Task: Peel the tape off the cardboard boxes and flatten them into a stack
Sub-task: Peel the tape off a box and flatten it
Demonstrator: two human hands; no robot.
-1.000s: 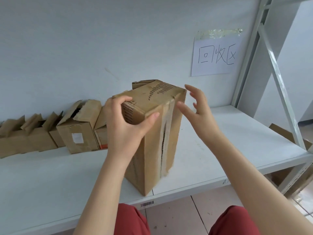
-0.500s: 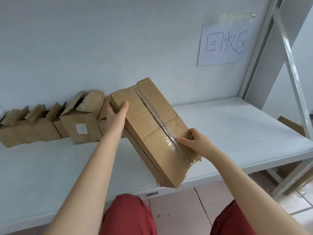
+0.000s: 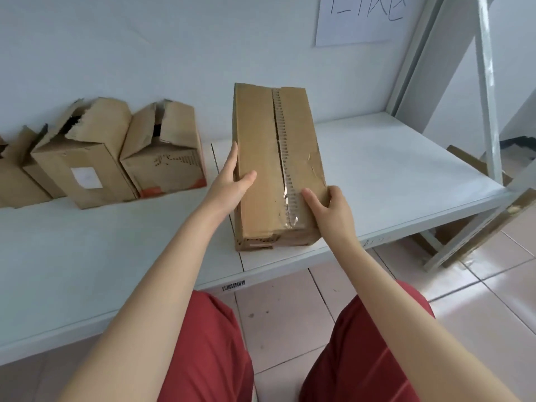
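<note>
A long brown cardboard box (image 3: pixel 261 158) lies flat on the white shelf (image 3: pixel 391 175), its seam facing up. A strip of clear tape (image 3: pixel 287 181) runs along that seam, wrinkled near the front end. My left hand (image 3: pixel 232 181) grips the box's left side, thumb on top. My right hand (image 3: pixel 330 210) holds the front right corner, thumb resting just beside the tape.
Several opened cardboard boxes (image 3: pixel 162 152) stand in a row along the wall to the left. A paper sign (image 3: pixel 362 15) hangs on the wall. A metal shelf post (image 3: pixel 487 91) rises at the right, with flat cardboard (image 3: pixel 464 158) behind it.
The box was upright, then tilted, and now lies flat on the shelf. My right hand moved down to its front corner; my left hand slid to its left side.
</note>
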